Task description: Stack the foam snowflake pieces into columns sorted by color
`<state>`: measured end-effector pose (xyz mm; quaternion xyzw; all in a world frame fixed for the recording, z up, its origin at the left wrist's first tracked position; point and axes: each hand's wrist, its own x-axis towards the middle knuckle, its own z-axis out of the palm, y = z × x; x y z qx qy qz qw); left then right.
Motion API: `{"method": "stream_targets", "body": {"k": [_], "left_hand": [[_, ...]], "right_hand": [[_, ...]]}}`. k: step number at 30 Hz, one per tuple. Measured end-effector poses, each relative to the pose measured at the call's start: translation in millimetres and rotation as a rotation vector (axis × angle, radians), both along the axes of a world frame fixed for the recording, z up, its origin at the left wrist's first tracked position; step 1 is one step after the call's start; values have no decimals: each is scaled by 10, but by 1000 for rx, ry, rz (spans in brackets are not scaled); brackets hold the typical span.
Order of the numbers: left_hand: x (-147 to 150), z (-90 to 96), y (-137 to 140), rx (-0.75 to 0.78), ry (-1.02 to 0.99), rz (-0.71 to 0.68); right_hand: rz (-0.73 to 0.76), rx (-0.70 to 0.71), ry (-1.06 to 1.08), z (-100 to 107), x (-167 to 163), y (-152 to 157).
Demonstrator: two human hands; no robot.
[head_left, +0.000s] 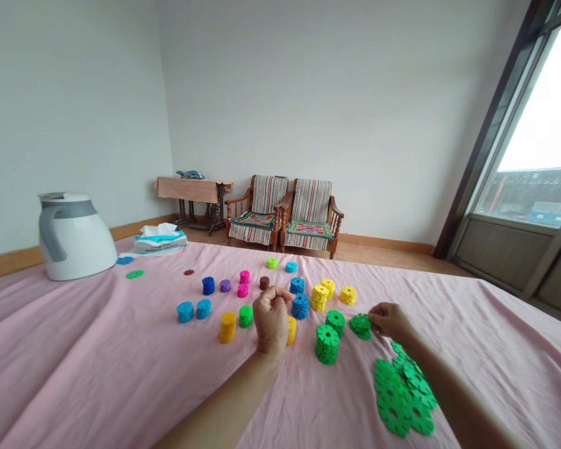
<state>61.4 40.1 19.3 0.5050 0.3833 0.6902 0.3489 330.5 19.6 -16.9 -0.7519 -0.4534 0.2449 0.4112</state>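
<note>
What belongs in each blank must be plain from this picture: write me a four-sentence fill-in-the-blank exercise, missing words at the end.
1. The right hand pinches a disc coloured ____.
2. The cloth under the white kettle is coloured ____.
3. The kettle's handle is coloured ____.
4. The striped armchairs number ____.

Missing words: green; pink; grey; two.

A green notched disc (358, 322) was pinched by the right hand (391, 319) over a short green stack (365, 336). The left hand (272, 318) was held curled beside a blue disc stack (300, 307). Loose green discs (391, 394) were spread near the right forearm (453, 380). A white-and-gray jug (81, 240) and a tissue box (168, 243) were set on the pink cloth (135, 374).
</note>
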Motion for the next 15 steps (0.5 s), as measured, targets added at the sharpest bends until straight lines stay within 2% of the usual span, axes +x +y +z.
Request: {"method": "stream_targets", "body": {"k": [6,11,15], "left_hand": [[26,8,-57,12,9,-13],[92,24,-214,36,54,-57],[133,-101,-434,100,180,-176]], "right_hand": [[-2,21,42,84,-1,-111],[7,46,42,202,10,-301],[253,-30,-166,256,43,-552]]}}
